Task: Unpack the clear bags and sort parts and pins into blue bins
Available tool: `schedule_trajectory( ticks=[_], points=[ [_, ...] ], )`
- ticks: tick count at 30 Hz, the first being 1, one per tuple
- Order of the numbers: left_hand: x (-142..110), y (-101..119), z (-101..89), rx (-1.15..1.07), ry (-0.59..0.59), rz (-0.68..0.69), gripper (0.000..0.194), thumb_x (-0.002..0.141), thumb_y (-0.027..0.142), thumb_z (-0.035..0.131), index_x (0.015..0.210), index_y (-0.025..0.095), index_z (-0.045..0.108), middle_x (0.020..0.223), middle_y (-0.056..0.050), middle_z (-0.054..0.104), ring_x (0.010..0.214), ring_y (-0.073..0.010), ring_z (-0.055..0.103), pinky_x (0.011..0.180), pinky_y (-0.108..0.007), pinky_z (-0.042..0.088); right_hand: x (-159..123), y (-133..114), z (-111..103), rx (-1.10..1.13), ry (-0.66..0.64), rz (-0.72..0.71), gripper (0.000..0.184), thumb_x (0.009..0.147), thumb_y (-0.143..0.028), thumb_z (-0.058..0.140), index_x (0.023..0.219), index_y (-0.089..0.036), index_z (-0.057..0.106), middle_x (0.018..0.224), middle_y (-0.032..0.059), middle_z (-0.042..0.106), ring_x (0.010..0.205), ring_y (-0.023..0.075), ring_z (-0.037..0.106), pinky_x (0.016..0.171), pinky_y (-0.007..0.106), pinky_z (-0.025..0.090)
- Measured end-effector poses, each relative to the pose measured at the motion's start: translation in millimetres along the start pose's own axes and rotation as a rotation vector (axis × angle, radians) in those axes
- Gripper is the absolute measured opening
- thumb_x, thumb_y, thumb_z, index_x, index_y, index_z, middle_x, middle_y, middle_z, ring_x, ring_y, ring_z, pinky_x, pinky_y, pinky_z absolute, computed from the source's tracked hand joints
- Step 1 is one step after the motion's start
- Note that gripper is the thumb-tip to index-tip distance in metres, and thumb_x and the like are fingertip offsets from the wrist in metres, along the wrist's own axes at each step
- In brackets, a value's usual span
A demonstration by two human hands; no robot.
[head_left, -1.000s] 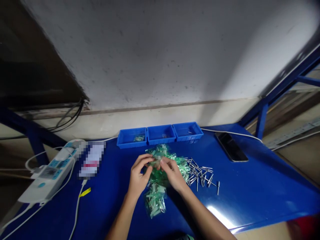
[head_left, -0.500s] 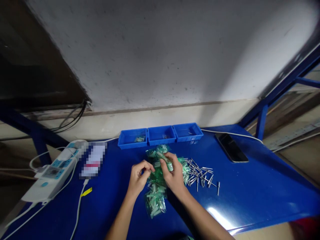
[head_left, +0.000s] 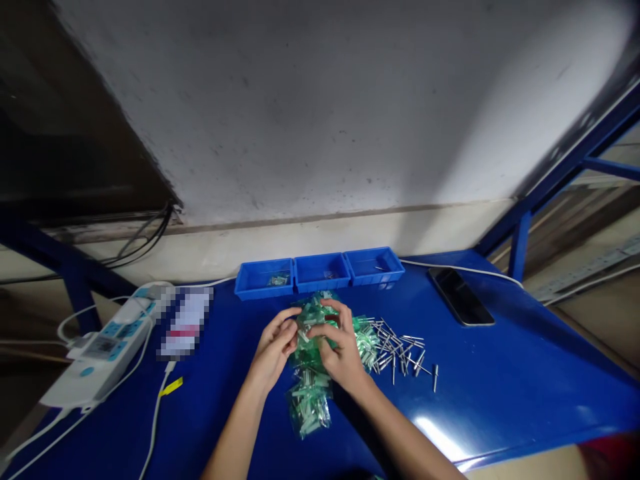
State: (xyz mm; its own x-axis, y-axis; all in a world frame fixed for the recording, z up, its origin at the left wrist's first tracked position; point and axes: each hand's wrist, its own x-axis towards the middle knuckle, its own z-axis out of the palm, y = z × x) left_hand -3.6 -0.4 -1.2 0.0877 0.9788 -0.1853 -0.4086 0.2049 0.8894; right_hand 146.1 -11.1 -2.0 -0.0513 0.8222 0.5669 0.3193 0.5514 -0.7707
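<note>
On a glossy blue tabletop (head_left: pixel 500 373), I see crinkled, translucent green plastic packets (head_left: pixel 310 403) heaped beside slim metal rivets (head_left: pixel 400 350), before three rectangular blue bins (head_left: pixel 323 272). Above the heap, my left hand (head_left: pixel 274 347) and right hand (head_left: pixel 340 347) curl around one clear green packet (head_left: pixel 311 319), fingers bent at its sides.

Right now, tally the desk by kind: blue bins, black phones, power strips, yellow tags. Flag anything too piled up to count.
Blue bins: 3
Black phone: 1
Power strip: 1
Yellow tag: 1
Total: 6
Green bags and metal pins overlap; no firm count.
</note>
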Motion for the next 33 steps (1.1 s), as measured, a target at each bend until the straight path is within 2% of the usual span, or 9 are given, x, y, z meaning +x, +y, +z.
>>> schedule_trajectory(
  ticks=[4,8,10,13,18,21,25,30,33],
  points=[
    [1.8,-3.0,-3.4,0.115,0.078,0.112,0.036,0.072,0.031,0.072,0.104,0.015,0.066,0.074,-0.001,0.059,0.060,-0.0078,0.050,0.054,-0.018,0.039,1.2,-3.1,1.1,-0.026,-0.027,0.119,0.037,0.069,-0.005,0.044,0.086,-0.026,0.069,0.116,0.0068,0.044,0.118,0.0252,0.039,0.089,0.041,0.041],
    [1.0,-4.6,-5.8,0.481,0.179,0.431,0.017,0.076,0.027,0.067,0.089,0.017,0.068,0.082,-0.003,0.063,0.070,-0.0126,0.056,0.062,-0.022,0.043,5.2,-10.5,1.2,-0.038,-0.009,0.304,0.022,0.073,-0.016,0.054,0.088,-0.023,0.068,0.098,0.0075,0.048,0.103,0.0254,0.046,0.088,0.043,0.039],
    [-1.0,-3.5,-5.3,0.699,0.115,0.601,0.009,0.077,0.023,0.065,0.085,0.019,0.069,0.088,-0.004,0.063,0.076,-0.0146,0.058,0.064,-0.024,0.044,7.6,-12.9,0.7,0.094,-0.035,0.398,0.014,0.079,-0.028,0.056,0.082,-0.020,0.066,0.085,0.0053,0.050,0.088,0.0216,0.051,0.080,0.037,0.042],
    [-3.8,-1.9,-1.7,0.877,-0.001,0.739,0.010,0.079,0.019,0.061,0.085,0.021,0.069,0.093,-0.005,0.062,0.087,-0.0175,0.058,0.069,-0.025,0.045,9.9,-11.4,1.4,0.348,-0.042,0.548,0.027,0.085,-0.040,0.051,0.072,-0.018,0.058,0.065,-0.0002,0.048,0.065,0.0149,0.049,0.063,0.028,0.040],
    [-3.4,-3.6,2.9,0.850,-0.068,0.522,0.021,0.086,0.034,0.054,0.092,0.020,0.068,0.098,-0.007,0.060,0.087,-0.0185,0.058,0.069,-0.026,0.044,8.0,-0.1,5.9,0.407,0.075,0.551,0.018,0.081,-0.035,0.055,0.082,-0.017,0.058,0.066,-0.0011,0.052,0.060,0.0125,0.048,0.056,0.024,0.038],
    [-1.2,-8.7,0.9,0.654,-0.021,0.308,0.049,0.091,0.051,0.034,0.086,0.015,0.068,0.080,-0.007,0.061,0.071,-0.0164,0.055,0.061,-0.026,0.041,6.0,1.9,5.6,0.262,0.066,0.447,0.014,0.080,-0.022,0.053,0.088,-0.018,0.062,0.075,0.0017,0.057,0.066,0.0139,0.052,0.059,0.024,0.041],
    [1.2,-14.9,-1.1,0.345,0.012,0.103,0.059,0.089,0.059,0.028,0.087,0.013,0.065,0.067,-0.004,0.057,0.059,-0.0139,0.050,0.052,-0.023,0.037,4.2,-2.5,3.7,0.124,-0.006,0.259,0.032,0.074,-0.006,0.046,0.089,-0.022,0.069,0.089,0.0051,0.055,0.083,0.0176,0.055,0.070,0.029,0.045],
    [0.5,-11.3,0.2,0.443,0.141,0.217,0.033,0.082,0.045,0.057,0.091,0.014,0.064,0.071,-0.001,0.060,0.060,-0.0121,0.051,0.052,-0.020,0.038,4.2,-3.2,3.5,0.110,-0.111,0.230,0.051,0.071,0.001,0.039,0.103,-0.025,0.068,0.093,0.0061,0.051,0.088,0.0177,0.054,0.074,0.030,0.046],
    [-1.3,-5.8,0.3,0.678,0.218,0.448,0.025,0.086,0.036,0.054,0.096,0.016,0.066,0.083,-0.005,0.064,0.071,-0.0152,0.057,0.060,-0.023,0.044,7.6,-3.1,0.4,0.102,-0.094,0.301,0.034,0.078,-0.010,0.047,0.098,-0.023,0.070,0.090,0.0056,0.052,0.081,0.0170,0.054,0.067,0.028,0.046]
  ],
)
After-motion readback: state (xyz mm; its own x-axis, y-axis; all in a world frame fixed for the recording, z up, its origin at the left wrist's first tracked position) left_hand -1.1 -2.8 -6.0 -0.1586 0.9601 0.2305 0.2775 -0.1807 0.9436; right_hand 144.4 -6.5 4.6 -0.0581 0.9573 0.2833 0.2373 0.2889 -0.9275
